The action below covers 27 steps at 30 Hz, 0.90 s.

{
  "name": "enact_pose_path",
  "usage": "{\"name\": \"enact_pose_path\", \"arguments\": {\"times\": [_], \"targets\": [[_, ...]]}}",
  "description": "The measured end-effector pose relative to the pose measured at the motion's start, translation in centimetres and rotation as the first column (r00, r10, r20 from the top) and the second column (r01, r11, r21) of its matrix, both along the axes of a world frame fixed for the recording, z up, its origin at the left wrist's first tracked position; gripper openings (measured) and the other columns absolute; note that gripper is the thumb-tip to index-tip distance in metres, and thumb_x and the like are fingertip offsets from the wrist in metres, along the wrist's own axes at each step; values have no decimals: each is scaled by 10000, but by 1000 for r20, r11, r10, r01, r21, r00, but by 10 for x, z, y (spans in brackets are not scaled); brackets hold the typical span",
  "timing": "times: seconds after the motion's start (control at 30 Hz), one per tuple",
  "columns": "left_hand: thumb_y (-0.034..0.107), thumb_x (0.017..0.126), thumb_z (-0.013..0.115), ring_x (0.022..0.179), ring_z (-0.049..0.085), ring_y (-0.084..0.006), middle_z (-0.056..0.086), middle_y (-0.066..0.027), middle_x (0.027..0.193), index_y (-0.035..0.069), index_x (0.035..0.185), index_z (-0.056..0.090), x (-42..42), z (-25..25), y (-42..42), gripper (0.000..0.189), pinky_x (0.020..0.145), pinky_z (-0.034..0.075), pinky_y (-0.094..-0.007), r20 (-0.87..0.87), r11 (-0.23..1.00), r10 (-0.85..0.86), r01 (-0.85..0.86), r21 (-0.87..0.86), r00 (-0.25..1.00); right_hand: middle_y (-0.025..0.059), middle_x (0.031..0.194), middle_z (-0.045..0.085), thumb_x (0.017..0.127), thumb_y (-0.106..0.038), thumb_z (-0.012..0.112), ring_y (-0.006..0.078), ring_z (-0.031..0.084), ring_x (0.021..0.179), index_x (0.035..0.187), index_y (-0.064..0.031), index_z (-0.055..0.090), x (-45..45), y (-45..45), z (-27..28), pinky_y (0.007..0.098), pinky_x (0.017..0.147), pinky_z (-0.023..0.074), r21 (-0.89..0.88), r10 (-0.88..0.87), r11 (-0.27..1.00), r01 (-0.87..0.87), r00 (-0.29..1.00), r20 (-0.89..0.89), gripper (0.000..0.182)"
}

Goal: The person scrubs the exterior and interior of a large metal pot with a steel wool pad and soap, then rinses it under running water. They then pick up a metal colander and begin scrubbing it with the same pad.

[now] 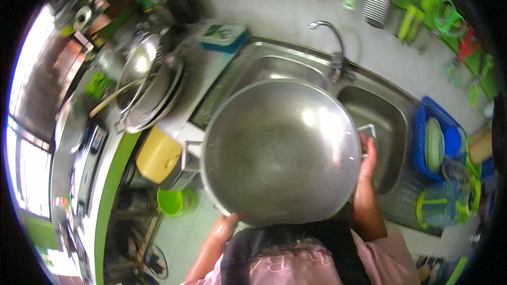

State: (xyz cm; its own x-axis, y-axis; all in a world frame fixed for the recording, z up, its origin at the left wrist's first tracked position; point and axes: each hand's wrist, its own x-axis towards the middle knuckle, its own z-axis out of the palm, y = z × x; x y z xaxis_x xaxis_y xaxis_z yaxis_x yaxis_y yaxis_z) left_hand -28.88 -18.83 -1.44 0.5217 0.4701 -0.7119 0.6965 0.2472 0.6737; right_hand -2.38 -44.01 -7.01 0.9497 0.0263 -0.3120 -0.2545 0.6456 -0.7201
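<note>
A large round metal wok [273, 158] with two loop handles is held up in front of my body, its hollow inside facing me. My right hand [369, 154] grips it at the right-hand handle [368, 128], over the sink. Lower left, my left hand [229, 221] holds the rim, with the thumb over the edge and the other fingers hidden behind the wok. The left-hand handle [192, 156] sticks out free. Beyond the wok lies a steel double-bowl sink [390, 107], partly covered by it, with a curved chrome faucet [338, 47] at the back.
Stacked metal pans and basins [150, 95] stand on the left counter beside a gas stove [89, 162]. A blue dish basket [422, 138] and a clear pitcher [439, 206] sit right. A green bucket [174, 202] is on the floor near a yellow-lidded bin [158, 154]. Utensils hang along the wall.
</note>
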Motion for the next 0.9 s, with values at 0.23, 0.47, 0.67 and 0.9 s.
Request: {"name": "enact_pose_path", "arguments": {"times": [0.23, 0.47, 0.67, 0.9], "targets": [[220, 735, 525, 1019, 457, -229, 513, -130, 1095, -42, 1146, 436, -4, -10, -6, 495, 897, 325, -311, 176, 996, 2, 15, -93, 984, 90, 942, 575, 808, -466, 472, 208, 547, 830, 1080, -1, 501, 10, -5, 4, 337, 744, 437, 53, 63, 997, -64, 998, 17, 540], [175, 701, 545, 1096, 418, -261, 473, -151, 1171, -55, 1190, 380, -10, -5, -10, 565, 941, 288, -322, 109, 991, 94, -82, -110, 990, 92, 933, 577, 806, -445, 488, 204, 548, 824, 1064, 0, 508, 18, 9, 7, 332, 740, 439, 52, 100, 993, -103, 993, 55, 514], [236, 685, 564, 1079, 428, -269, 455, -175, 1182, -54, 1213, 345, -26, 5, -11, 641, 919, 312, -336, 92, 983, 178, -171, -73, 980, 88, 923, 572, 802, -432, 507, 202, 540, 827, 1039, -12, 517, 15, 33, 7, 329, 752, 432, 87, 136, 986, -141, 989, 55, 482], [283, 684, 568, 1031, 470, -273, 503, -188, 1120, -89, 1140, 421, -45, 5, 16, 607, 896, 340, -328, 33, 979, 202, -201, -38, 979, 83, 899, 572, 799, -432, 517, 196, 543, 802, 1012, -23, 515, -6, 72, 27, 330, 723, 443, 69, 171, 982, -176, 983, 62, 461]]}}
